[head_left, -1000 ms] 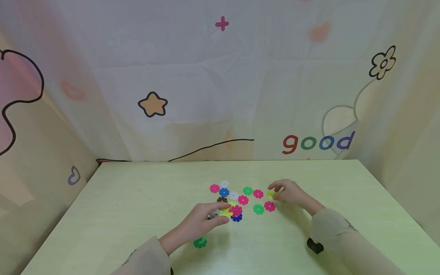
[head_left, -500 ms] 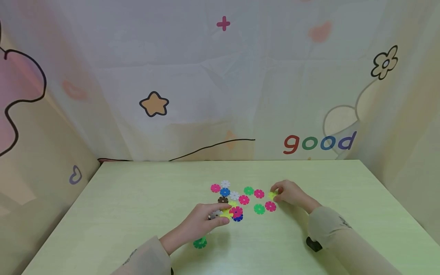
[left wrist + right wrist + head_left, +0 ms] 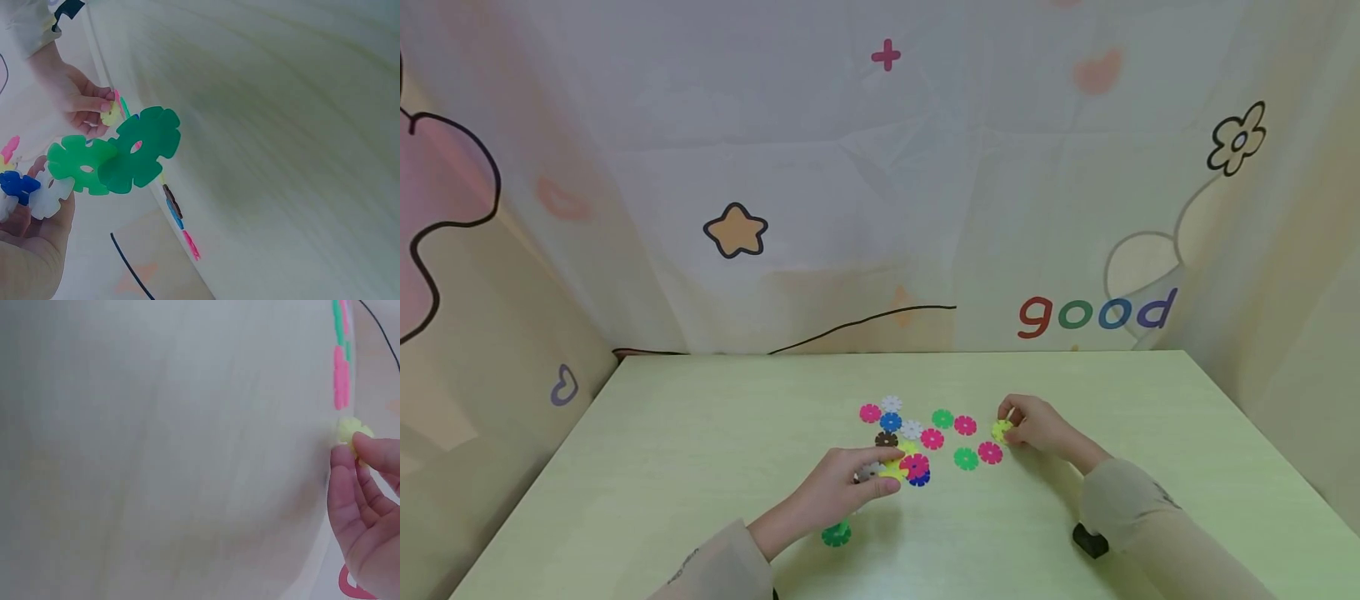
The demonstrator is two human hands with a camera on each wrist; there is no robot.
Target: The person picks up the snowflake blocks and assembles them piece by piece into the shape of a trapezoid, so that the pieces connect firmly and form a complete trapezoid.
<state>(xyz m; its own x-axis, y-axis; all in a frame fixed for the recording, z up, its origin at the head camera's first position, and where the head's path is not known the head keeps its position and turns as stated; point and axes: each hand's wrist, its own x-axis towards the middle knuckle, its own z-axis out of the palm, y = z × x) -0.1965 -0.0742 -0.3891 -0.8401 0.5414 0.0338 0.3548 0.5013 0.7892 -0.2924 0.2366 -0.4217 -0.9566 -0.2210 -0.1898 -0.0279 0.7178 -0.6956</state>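
My left hand [image 3: 842, 483] grips a joined cluster of slotted flower-shaped plastic discs. In the left wrist view a dark green disc [image 3: 150, 156], a bright green disc [image 3: 72, 164], a white disc [image 3: 51, 195] and a blue disc [image 3: 19, 185] show in it. Past its fingertips in the head view are a yellow disc [image 3: 892, 472] and a pink disc [image 3: 915, 464]; the palm hides part of the cluster. Between thumb and fingers, my right hand [image 3: 1036, 422] pinches a single yellow disc [image 3: 1001, 431], which the right wrist view shows tilted up.
Loose discs lie mid-table: a brown disc [image 3: 886, 438], a light blue disc [image 3: 891, 422], green discs [image 3: 966, 458], pink discs [image 3: 990, 452] and white discs [image 3: 891, 403]. The pale table [image 3: 700, 433] ends at a printed curtain [image 3: 820, 208] behind and at the sides.
Fingers of the right hand have closed on the yellow disc, which has shifted slightly right and now faces the head camera. My left hand has stayed nearly still with its cluster.
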